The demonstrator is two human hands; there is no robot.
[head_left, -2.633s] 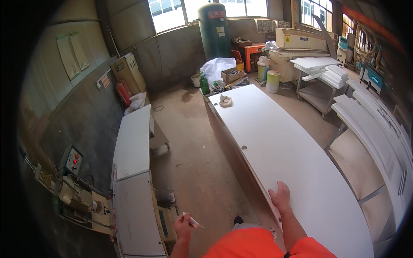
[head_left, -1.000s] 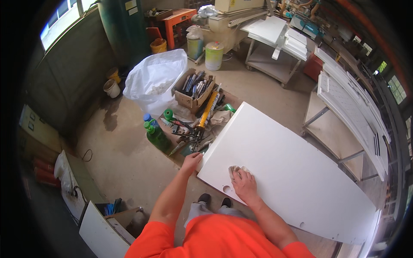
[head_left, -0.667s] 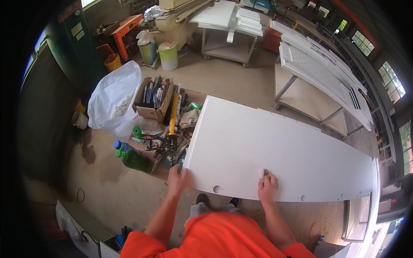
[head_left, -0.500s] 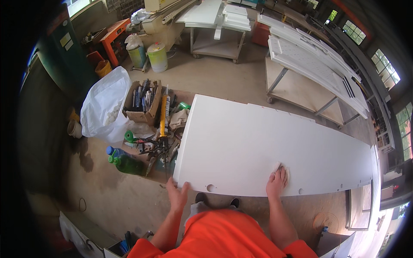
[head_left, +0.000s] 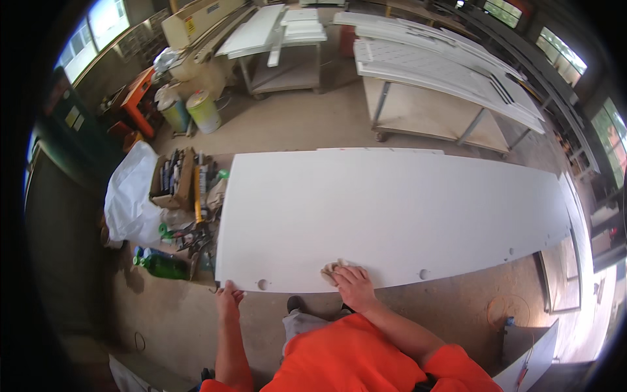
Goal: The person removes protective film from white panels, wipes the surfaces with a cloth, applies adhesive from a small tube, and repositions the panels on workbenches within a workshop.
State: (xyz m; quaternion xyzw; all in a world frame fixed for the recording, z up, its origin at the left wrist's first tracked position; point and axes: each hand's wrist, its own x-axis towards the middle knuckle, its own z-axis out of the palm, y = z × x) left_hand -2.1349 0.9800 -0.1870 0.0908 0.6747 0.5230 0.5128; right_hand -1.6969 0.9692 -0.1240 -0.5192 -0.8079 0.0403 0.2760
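Note:
A long white panel (head_left: 392, 209) lies flat before me, with several round holes along its near edge. My left hand (head_left: 230, 297) is closed on the panel's near left corner, its fingers at the edge. Close to the near edge, left of the panel's middle, my right hand (head_left: 356, 287) presses a crumpled cream cloth (head_left: 332, 272) against the white surface. Part of the cloth is hidden under my fingers.
Left of the panel are a cardboard box (head_left: 171, 196) of tubes, a caulking gun (head_left: 198, 196), green bottles (head_left: 166, 266) and a white plastic bag (head_left: 134, 196). Beyond stand wheeled tables (head_left: 424, 117) stacked with white panels, and a lidded bucket (head_left: 204, 112).
My right hand has slid the cloth leftward along the panel's near edge. My left hand remains at the near left corner, its fingers drawn closer together. The whole view has shifted.

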